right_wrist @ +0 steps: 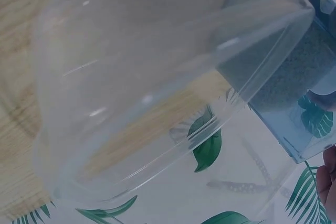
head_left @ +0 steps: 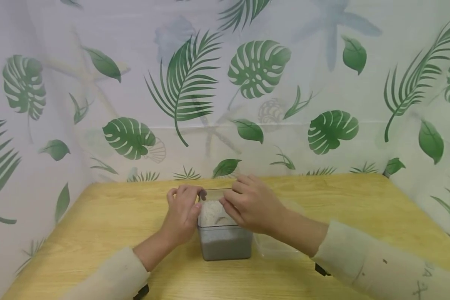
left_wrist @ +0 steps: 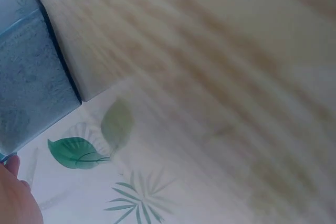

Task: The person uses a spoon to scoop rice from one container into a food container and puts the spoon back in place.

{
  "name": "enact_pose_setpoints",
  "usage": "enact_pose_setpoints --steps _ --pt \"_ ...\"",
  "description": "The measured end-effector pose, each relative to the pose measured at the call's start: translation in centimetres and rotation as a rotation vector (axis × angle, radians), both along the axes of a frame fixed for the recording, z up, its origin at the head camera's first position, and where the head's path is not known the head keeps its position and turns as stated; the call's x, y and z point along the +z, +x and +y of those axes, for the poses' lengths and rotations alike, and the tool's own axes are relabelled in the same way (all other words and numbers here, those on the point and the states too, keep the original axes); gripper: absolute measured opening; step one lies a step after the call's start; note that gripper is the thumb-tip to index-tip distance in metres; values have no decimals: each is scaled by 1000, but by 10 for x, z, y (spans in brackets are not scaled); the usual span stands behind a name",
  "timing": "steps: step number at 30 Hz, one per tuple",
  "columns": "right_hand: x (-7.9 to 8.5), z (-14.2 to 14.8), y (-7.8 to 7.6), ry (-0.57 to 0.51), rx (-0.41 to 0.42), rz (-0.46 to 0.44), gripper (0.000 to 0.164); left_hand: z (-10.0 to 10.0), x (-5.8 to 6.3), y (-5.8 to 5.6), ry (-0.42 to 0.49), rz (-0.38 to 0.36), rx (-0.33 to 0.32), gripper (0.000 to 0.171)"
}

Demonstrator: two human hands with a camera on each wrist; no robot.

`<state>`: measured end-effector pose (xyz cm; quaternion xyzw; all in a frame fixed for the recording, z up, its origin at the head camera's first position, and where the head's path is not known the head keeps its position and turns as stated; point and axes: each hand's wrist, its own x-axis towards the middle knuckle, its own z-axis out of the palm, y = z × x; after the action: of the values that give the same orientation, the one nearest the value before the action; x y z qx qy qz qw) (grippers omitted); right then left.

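Note:
A grey see-through plastic box (head_left: 226,246) stands on the table, filled with pale grainy stuff (head_left: 211,212), perhaps rice, with a hollow on its surface. My left hand (head_left: 181,214) grips the box's left rim near the far corner. At the right side, my right hand (head_left: 253,204) has curled fingers at the far right rim, with the thumb above the contents. In the left wrist view, part of the left hand (left_wrist: 18,198) shows by a corner of the box (left_wrist: 31,77). The right wrist view catches fingers (right_wrist: 326,179) of the right hand beside the box (right_wrist: 294,114).
Right of the box, partly under my right forearm, stands a clear plastic tub (head_left: 275,248). It fills much of the right wrist view. The wooden table (head_left: 116,216) ends at a leaf-printed curtain (head_left: 195,158) behind and at both sides.

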<state>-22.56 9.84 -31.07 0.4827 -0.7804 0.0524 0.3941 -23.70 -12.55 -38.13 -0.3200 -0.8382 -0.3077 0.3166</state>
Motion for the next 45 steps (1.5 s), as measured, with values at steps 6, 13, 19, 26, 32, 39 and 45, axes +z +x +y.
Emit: enact_pose_setpoints --steps 6,13,19,26,32,39,45 --pt "-1 2 -1 -16 -17 7 20 4 -2 -3 27 16 4 55" --pt "-1 3 0 -16 -70 31 22 4 -3 -2 6 30 26 51" --pt "4 1 1 77 -138 103 28 1 1 1 -113 86 103 74" --pt "14 -1 3 259 -193 86 34 1 6 3 -208 104 123 71" --pt "9 1 5 234 -211 -49 35 5 6 4 -192 104 133 69" --pt "2 0 4 93 -163 -113 34 6 6 2 -133 86 140 68" --pt "-1 -6 5 96 -157 -127 35 -1 -5 10 -42 54 144 54"
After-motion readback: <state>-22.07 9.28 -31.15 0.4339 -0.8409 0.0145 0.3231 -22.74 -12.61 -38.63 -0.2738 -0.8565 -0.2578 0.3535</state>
